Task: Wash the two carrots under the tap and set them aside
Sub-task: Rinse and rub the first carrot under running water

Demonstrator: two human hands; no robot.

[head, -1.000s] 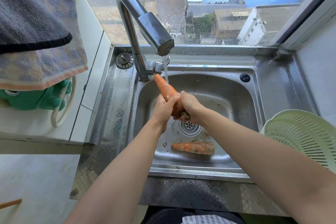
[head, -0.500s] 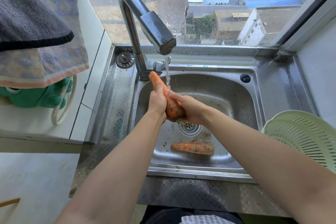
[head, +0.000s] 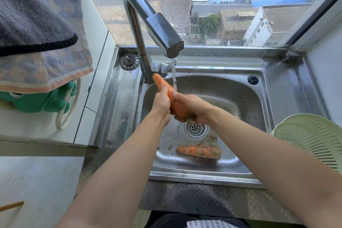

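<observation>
While water runs from the angular chrome tap [head: 162, 35], both hands grasp one long orange carrot [head: 173, 98] over the stainless steel sink basin [head: 240, 98]. The left hand [head: 162, 102] wraps the carrot's middle from the left; the right hand [head: 194, 109] cups its thick, root-stubbed end from the right. The carrot is held tilted, tip pointing up and away from the hands toward the tap base, so the stream lands on it just above the fingers and, by judgement, drains dirt down its length into the basin.

The second carrot [head: 199, 151], orange and soil-speckled, lies flat on the basin floor below the hands, just beyond the round drain [head: 194, 127], apparently unwashed. Loose grit rests beside it.

A pale green perforated plastic colander [head: 311, 139] stands to the right of the right forearm, well apart from the hands; it is a probable set-aside location. Task status is judged as first carrot in progress.
</observation>
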